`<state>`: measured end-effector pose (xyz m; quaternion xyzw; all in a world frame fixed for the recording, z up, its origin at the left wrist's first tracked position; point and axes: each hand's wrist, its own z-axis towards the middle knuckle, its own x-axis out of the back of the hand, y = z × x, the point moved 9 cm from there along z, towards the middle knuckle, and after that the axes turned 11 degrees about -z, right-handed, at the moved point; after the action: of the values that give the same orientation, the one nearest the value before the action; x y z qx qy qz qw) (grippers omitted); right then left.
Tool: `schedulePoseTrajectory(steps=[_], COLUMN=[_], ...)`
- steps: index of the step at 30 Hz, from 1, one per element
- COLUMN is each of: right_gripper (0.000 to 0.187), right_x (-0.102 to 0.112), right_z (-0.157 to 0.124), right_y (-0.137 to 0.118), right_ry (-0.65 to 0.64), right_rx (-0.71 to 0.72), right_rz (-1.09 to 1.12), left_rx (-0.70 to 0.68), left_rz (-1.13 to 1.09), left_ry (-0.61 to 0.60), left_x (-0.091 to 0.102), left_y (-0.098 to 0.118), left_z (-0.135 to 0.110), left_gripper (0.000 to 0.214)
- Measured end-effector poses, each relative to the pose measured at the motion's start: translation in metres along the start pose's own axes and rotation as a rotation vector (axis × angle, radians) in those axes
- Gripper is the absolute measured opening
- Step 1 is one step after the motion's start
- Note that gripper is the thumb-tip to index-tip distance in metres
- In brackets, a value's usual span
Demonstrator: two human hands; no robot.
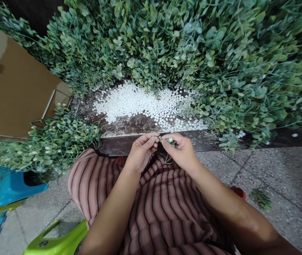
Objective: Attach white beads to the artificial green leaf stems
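My left hand (pixel 141 150) is closed in a pinch over my lap, its fingertips meeting those of my right hand (pixel 182 150). Between them is a thin artificial plant sprig (pixel 169 161), green with a small white bead (pixel 170 140) on it. The right fingers are wrapped round the sprig, and its stem hangs below them. The left thumb and forefinger pinch its tip; anything smaller between them is too fine to make out. Just beyond both hands, a heap of small white beads (pixel 132 101) is spread over the dark tabletop (pixel 137 124).
Dense artificial greenery (pixel 193 46) covers the far and right sides. More bead-tipped sprigs (pixel 68 138) lie at left beside a cardboard box (pixel 15 88). A blue stool (pixel 7 187) and a green stool (pixel 60 241) stand low at left. Some sprigs (pixel 261 198) lie on the floor at right.
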<state>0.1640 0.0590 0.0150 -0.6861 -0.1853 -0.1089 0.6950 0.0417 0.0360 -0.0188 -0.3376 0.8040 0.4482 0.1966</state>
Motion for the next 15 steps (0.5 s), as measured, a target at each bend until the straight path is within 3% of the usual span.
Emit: schedulePoseTrajectory(steps=[8, 15], right_gripper=[0.012, 0.013], right_x=[-0.001, -0.001], right_z=[0.001, 0.004], right_y=[-0.007, -0.006], right_ry=[-0.001, -0.052], right_rx=[0.058, 0.079], right_rz=[-0.058, -0.154], left_rx=[0.064, 0.046], left_rz=[-0.097, 0.053], left_ry=[-0.023, 0.008], left_x=[0.001, 0.003], left_y=[-0.011, -0.010], left_z=[0.002, 0.001], left_gripper=[0.021, 0.028])
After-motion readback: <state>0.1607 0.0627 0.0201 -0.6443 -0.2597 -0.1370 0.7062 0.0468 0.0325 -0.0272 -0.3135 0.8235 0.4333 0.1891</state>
